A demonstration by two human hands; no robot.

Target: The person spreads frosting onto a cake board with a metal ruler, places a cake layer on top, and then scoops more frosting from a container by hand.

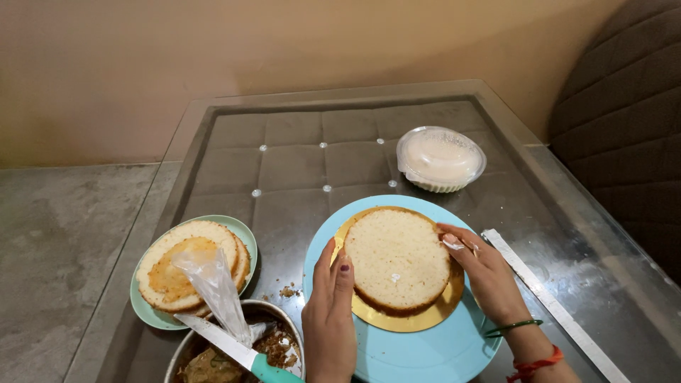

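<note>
Your left hand (330, 312) stands on edge, fingers straight and together, pressed flat against the left side of the sponge layer (397, 259); your right hand (482, 273) is loosely open, fingers curved against the layer's right edge, with white cream on a fingertip. Neither hand grips anything: both simply brace the sponge from opposite sides, which reads as centring it. The sponge lies flat on a gold board (408, 319), sitting a little toward the board's far side, so more gold shows at the near rim. The board rests on a blue turntable (440, 351) near the tabletop's front edge, high and round enough for your hands to reach each side. Left of it, near the front-left corner, a green plate (245, 234) carries more stacked sponge rounds, kept within reach, with a clear piping bag (213, 280) draped across them. Its tip falls into a steel bowl (186, 347) of scraps at the front edge, where a teal-handled knife (234, 349) rests across the rim. A lidded tub (440, 157) of cream sits farther back, and a steel ruler (546, 301) lies along the right edge.
</note>
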